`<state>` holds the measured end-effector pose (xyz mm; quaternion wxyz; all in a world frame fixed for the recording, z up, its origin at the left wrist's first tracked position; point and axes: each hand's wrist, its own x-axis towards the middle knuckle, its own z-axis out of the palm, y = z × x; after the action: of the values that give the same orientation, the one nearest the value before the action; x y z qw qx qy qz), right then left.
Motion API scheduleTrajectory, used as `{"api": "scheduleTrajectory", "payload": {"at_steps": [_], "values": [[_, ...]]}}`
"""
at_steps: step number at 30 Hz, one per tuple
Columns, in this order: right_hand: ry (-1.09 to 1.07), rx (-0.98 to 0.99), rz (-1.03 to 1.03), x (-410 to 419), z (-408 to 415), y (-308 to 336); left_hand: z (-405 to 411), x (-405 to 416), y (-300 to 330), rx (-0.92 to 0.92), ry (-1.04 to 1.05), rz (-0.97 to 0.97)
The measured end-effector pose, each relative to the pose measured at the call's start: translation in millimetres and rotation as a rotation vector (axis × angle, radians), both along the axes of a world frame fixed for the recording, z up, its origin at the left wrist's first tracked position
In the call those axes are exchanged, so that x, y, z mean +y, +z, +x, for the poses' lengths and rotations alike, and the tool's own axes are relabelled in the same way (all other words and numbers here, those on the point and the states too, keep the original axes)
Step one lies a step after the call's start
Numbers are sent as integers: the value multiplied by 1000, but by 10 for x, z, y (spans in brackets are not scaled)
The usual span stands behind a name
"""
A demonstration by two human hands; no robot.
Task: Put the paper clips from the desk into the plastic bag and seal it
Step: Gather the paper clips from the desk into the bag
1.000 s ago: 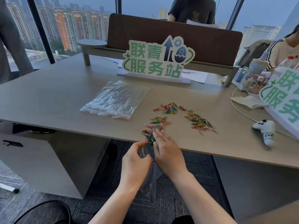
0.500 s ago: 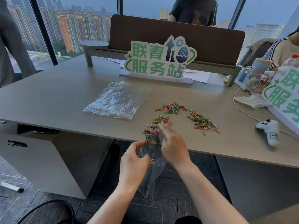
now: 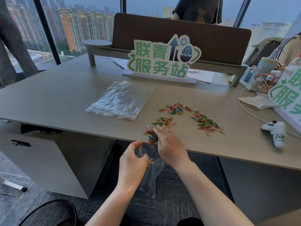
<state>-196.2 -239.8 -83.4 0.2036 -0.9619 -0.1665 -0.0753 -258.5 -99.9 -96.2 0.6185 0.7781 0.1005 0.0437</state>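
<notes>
Low in the frame's centre, the left hand (image 3: 132,162) pinches the clear plastic bag (image 3: 152,173) below the desk (image 3: 65,101) edge, while the right hand's (image 3: 171,148) loosely curled fingers rest on paper clips (image 3: 151,135) there.

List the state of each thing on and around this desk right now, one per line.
Clear plastic bag: held open below the desk edge.
Left hand: gripping the bag's mouth.
Right hand: sweeping clips at the edge.
Coloured paper clips: loose in piles.
Stack of spare clear bags: flat, untouched.

Colourful paper clips (image 3: 187,118) scattered on desk, clear plastic bag (image 3: 152,170) hanging below edge
</notes>
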Motion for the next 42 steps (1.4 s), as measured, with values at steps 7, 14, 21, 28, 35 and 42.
{"api": "scheduleTrajectory", "payload": {"at_steps": [7,14,21,28,35,42], "values": [[14,-72,10,115,-171,-40,-4,17,29,13,4,-15],[31,-90,49,217,-341,-100,-10,47,51,2,23,-3],[-2,-118,159,122,-265,28,-33,95,67,8,21,-2],[-184,116,8,-212,411,123,-59,157,122,8,16,-18],[-103,157,-63,-116,426,64,-29,142,74,21,16,-32],[-45,85,-66,37,220,-24,-29,113,68,11,8,-12]]}}
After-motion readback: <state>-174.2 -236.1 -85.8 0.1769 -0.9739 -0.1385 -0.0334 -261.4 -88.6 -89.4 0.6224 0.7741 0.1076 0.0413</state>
